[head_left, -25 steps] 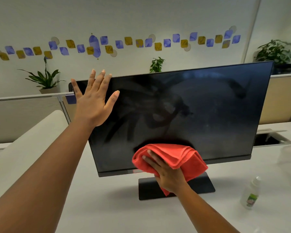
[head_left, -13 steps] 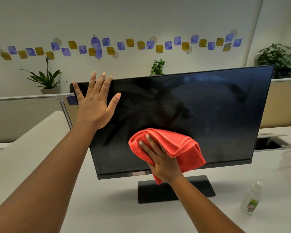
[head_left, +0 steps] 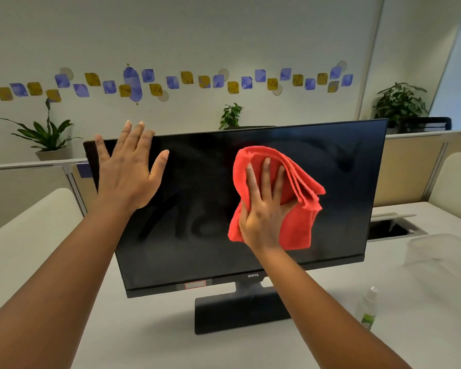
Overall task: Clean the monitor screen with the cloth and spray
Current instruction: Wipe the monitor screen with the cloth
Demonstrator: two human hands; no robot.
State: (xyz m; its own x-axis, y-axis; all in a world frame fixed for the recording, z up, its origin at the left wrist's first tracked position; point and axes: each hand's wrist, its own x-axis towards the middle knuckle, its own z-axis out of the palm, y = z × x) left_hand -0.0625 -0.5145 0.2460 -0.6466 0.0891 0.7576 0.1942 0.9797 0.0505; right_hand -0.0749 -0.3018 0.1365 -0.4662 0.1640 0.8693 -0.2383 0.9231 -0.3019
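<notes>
A black monitor (head_left: 197, 209) stands on a white desk, its dark screen facing me with faint wipe streaks on the lower left. My right hand (head_left: 264, 209) presses a folded red cloth (head_left: 301, 198) flat against the middle of the screen, fingers spread over it. My left hand (head_left: 129, 171) rests open with fingers apart on the screen's upper left corner. A small clear spray bottle (head_left: 367, 307) with a white cap and green label stands on the desk to the right of the monitor's base.
The white desk (head_left: 149, 336) runs under the monitor's base (head_left: 240, 312). A translucent plastic container (head_left: 442, 259) lies at the right. A cable hatch (head_left: 394, 227) is open behind it. Partition panels and potted plants (head_left: 45, 134) line the back.
My right hand has carried the red cloth up and to the right, from the screen's bottom edge to its middle. My left hand has stayed on the upper left corner.
</notes>
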